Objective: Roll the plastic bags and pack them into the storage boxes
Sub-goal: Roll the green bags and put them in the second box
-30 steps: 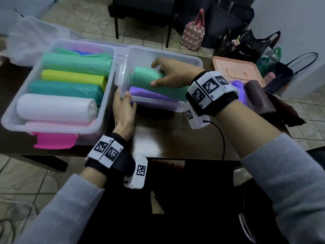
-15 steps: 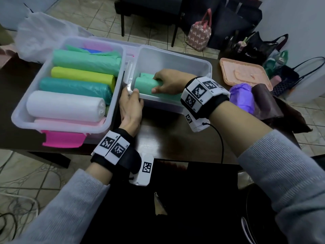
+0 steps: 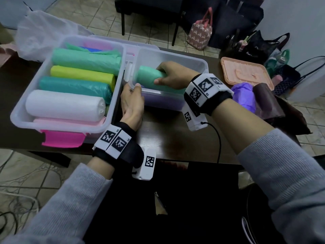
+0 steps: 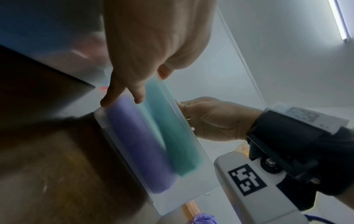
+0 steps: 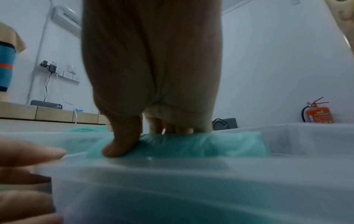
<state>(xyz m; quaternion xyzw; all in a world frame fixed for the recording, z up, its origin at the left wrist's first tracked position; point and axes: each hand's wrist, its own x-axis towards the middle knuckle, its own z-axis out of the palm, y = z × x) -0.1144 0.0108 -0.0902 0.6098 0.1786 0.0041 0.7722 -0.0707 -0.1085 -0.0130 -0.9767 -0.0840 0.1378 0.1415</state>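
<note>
My right hand (image 3: 173, 75) clamps the green roll (image 3: 149, 77) inside the right box (image 3: 202, 65), a purple roll (image 4: 138, 136) just below my grip; my left hand (image 3: 131, 101) grips its corner. The left box (image 3: 21, 111) looks full, and loose bags (image 3: 243, 95) beyond my wrist remain unrolled.

We see dim, bluish room light in the head view, with edges bowed by the wide lens. Both wrist views are soft and smeared up close, and a ceiling tube light (image 4: 340, 18) glares at the left wrist view's top right corner.
</note>
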